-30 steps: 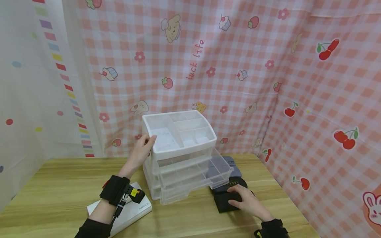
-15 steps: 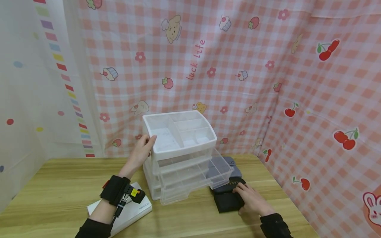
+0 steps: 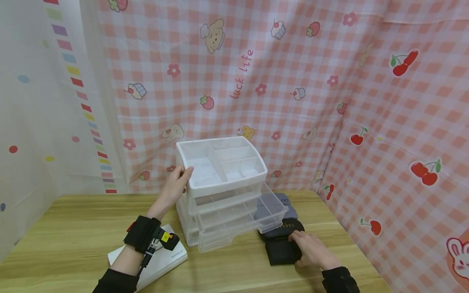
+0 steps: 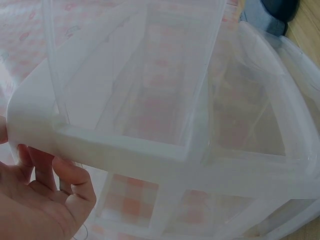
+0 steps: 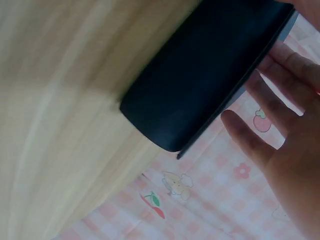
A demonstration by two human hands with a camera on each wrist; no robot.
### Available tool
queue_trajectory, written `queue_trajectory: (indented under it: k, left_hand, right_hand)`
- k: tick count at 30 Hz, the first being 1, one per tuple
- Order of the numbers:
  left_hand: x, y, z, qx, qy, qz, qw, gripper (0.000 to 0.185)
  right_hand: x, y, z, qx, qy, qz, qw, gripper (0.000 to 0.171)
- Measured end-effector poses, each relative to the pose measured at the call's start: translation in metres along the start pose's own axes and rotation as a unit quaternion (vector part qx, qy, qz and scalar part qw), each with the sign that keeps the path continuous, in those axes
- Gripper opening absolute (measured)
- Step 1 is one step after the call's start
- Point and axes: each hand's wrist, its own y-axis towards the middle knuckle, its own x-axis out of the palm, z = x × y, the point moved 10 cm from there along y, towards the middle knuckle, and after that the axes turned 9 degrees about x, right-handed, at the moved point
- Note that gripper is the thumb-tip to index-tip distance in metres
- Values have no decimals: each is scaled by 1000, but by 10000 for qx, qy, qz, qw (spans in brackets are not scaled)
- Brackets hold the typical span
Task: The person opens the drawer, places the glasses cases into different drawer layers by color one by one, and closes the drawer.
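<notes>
The left hand [image 3: 172,190] steadies the clear drawer organizer [image 3: 223,191] mid-table [image 3: 73,228], fingers curled round its top left rim; it should hold firm. At right, the right hand [image 3: 311,250] grips the black pouch [image 3: 280,250]; lifting it level should clear the open drawer [image 3: 238,224].

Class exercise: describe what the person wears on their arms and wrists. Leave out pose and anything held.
Both arms have black sleeves. The left hand has a wide black wrist strap carrying a small black and yellow camera unit with a thin cable. Behind the right hand, only a black cuff shows.
</notes>
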Motion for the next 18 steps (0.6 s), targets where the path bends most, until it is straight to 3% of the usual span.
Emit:
queue_trajectory:
  k: [8, 13, 18]
  left_hand:
    - [1, 0, -2, -2, -53, -79, 10000, 36]
    - [0, 1, -2, -23, -103, -36, 9999, 36]
    - [0, 2, -5, -63, 15, -52, 10000, 35]
  right_hand:
    - [-14, -6, 11, 302, 586, -94, 9978, 60]
    - [-55, -11, 15, 320, 282, 573, 9974, 63]
    - [-99, -16, 20, 540, -198, 1312, 9897, 65]
